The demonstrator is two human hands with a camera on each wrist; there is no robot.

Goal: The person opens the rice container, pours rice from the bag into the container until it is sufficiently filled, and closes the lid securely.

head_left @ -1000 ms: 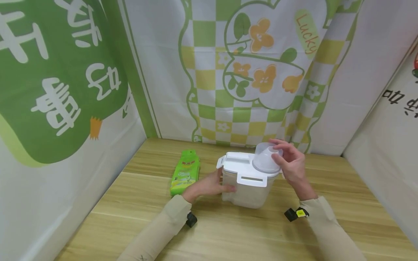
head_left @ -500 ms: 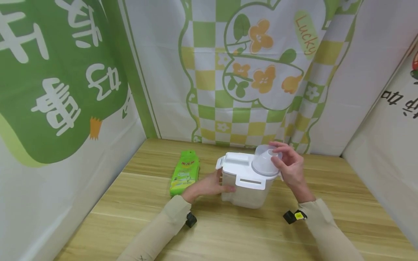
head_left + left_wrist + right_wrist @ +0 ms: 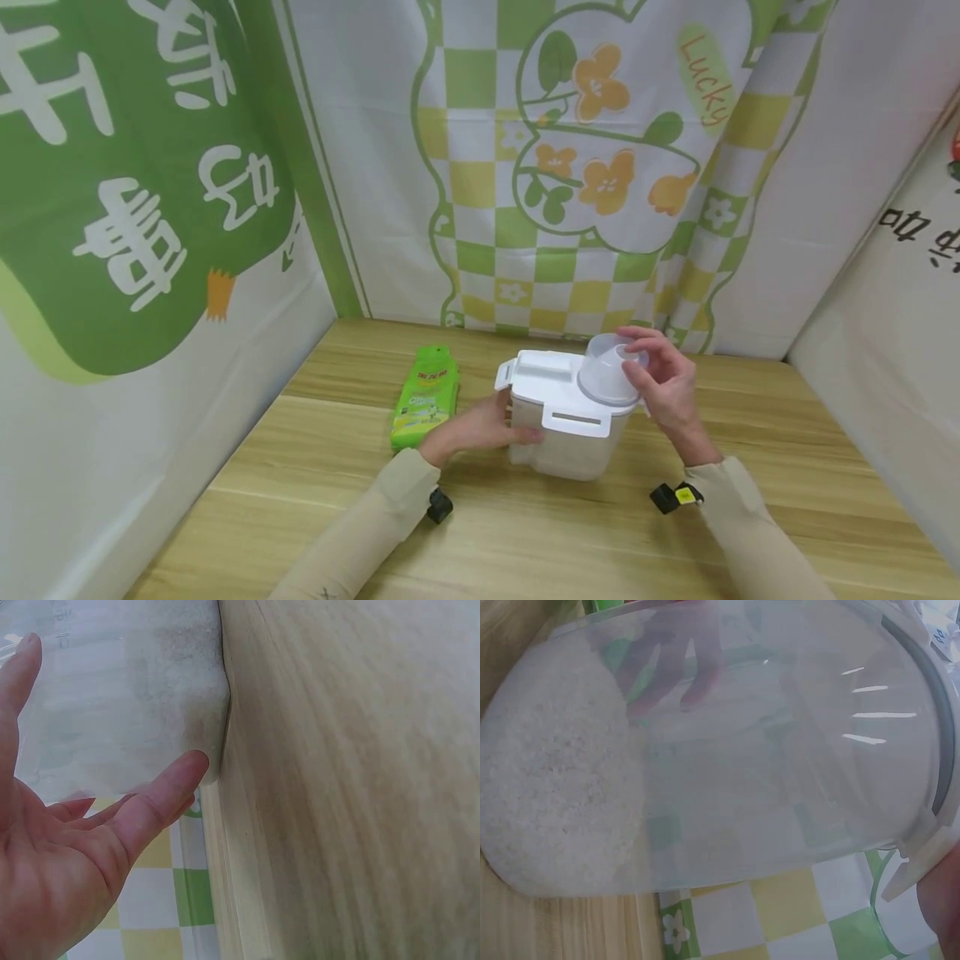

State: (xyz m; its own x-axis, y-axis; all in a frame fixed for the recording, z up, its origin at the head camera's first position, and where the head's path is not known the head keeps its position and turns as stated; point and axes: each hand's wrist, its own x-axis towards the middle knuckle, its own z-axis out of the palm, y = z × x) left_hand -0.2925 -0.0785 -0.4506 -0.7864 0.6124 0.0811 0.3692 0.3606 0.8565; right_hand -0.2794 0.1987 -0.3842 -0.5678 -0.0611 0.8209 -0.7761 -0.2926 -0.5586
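Observation:
A clear storage container [image 3: 566, 450] with a white lid [image 3: 547, 375] stands on the wooden table. White grains like rice fill its bottom part [image 3: 562, 772] in the right wrist view. My left hand [image 3: 483, 425] holds its left side, thumb on the front wall; its other fingers [image 3: 697, 667] show through the clear wall. On the lid's right end sits a translucent measuring cup [image 3: 606, 377], which my right hand [image 3: 667, 379] pinches between thumb and fingers. The front clasp [image 3: 576, 420] sticks outward, as does the left clasp [image 3: 506, 374].
A green packet [image 3: 426, 400] with printed lettering lies left of the container, close to my left wrist. Behind the table [image 3: 300, 467] hangs a checked curtain [image 3: 517, 275]. Printed fabric walls [image 3: 225, 375] flank both sides.
My right hand and the measuring cup have shifted slightly down and left. The front clasp sits a little lower. My left hand stays in place on the container.

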